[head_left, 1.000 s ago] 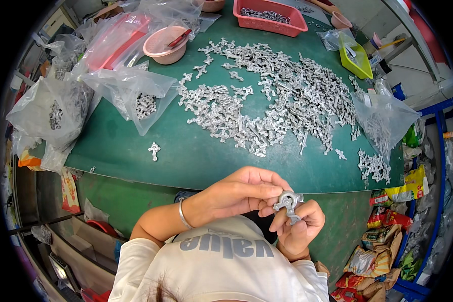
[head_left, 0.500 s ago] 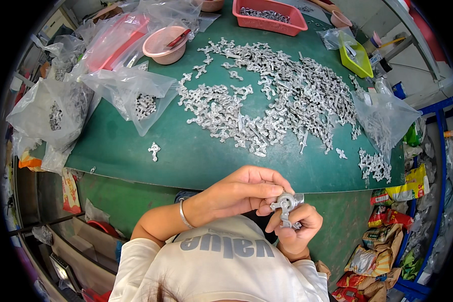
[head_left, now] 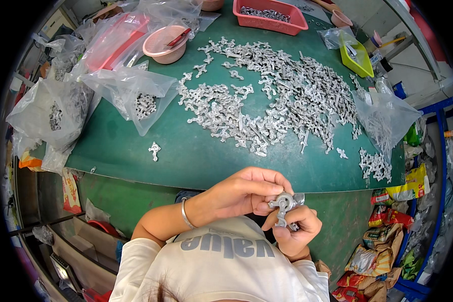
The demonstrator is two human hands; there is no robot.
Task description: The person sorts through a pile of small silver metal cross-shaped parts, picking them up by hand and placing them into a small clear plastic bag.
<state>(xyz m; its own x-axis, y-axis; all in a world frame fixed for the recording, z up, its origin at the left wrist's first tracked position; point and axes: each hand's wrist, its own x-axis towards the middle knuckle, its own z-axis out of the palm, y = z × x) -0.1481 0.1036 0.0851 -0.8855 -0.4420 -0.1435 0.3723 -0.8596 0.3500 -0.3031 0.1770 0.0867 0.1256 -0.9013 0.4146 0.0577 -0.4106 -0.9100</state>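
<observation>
A: How are the hands placed?
B: The left hand (head_left: 251,189) pinches a grey metal piece (head_left: 283,203) between thumb and fingertips; the right hand (head_left: 298,229) curls around its lower end. A shiny bit shows just behind; I can't tell whether it's a separate part.
A: What's the surface?
B: A green table (head_left: 196,166), its near edge at the hands. Straight ahead of them spreads a broad heap of similar metal pieces (head_left: 312,90), with a lone cross-shaped piece (head_left: 154,151) to their left. Clear bags of parts sit on both sides, and a red tray (head_left: 272,26) lies far ahead.
A: And the room?
B: Green floor (head_left: 334,221) shows below the table edge. Right of the hands stands a blue metal frame (head_left: 441,151), with packed sacks (head_left: 367,261) beside it.
A: Any writing?
B: Big grey letters (head_left: 226,246) cross the white shirt (head_left: 196,277) just behind the hands, upside down from here. The sacks carry colourful print, too small to make out.
</observation>
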